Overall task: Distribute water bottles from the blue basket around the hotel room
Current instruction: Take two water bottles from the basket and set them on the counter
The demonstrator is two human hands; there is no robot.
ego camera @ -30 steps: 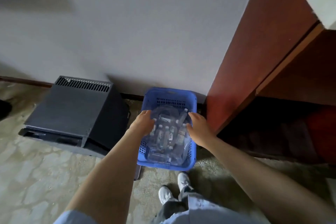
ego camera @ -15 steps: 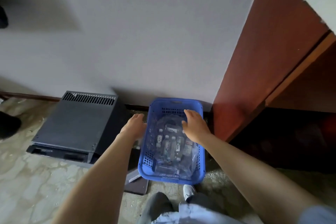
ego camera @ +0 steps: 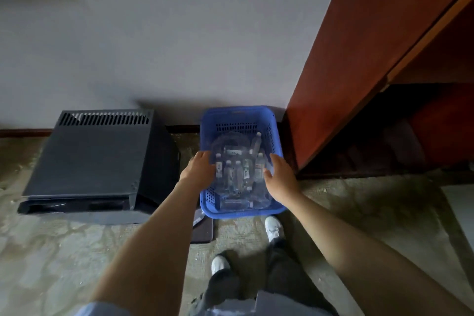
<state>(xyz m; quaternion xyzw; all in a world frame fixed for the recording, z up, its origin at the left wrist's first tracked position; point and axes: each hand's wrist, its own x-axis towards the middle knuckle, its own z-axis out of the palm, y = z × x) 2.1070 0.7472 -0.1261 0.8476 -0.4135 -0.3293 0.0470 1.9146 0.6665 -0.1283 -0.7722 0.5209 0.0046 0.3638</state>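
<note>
While on the floor, blue basket [ego camera: 239, 118] holds water bottles [ego camera: 237, 173] | left hand [ego camera: 200, 170], right hand [ego camera: 280, 174]: spread wide, gripping nothing

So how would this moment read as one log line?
both hands at basket | left hand, right hand on sides | bottles inside | basket on floor

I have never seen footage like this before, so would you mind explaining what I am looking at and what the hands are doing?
There is no machine here: a person wears a wide-angle camera on the head, looking down at their own arms and feet. The single view shows a blue basket on the floor against the wall, filled with small clear water bottles. The left hand rests at the basket's left edge and the right hand at its right edge, both reaching in. Whether either hand has closed on a bottle cannot be told. A black box with vent slots stands to the left, and a reddish wooden panel rises on the right.
</note>
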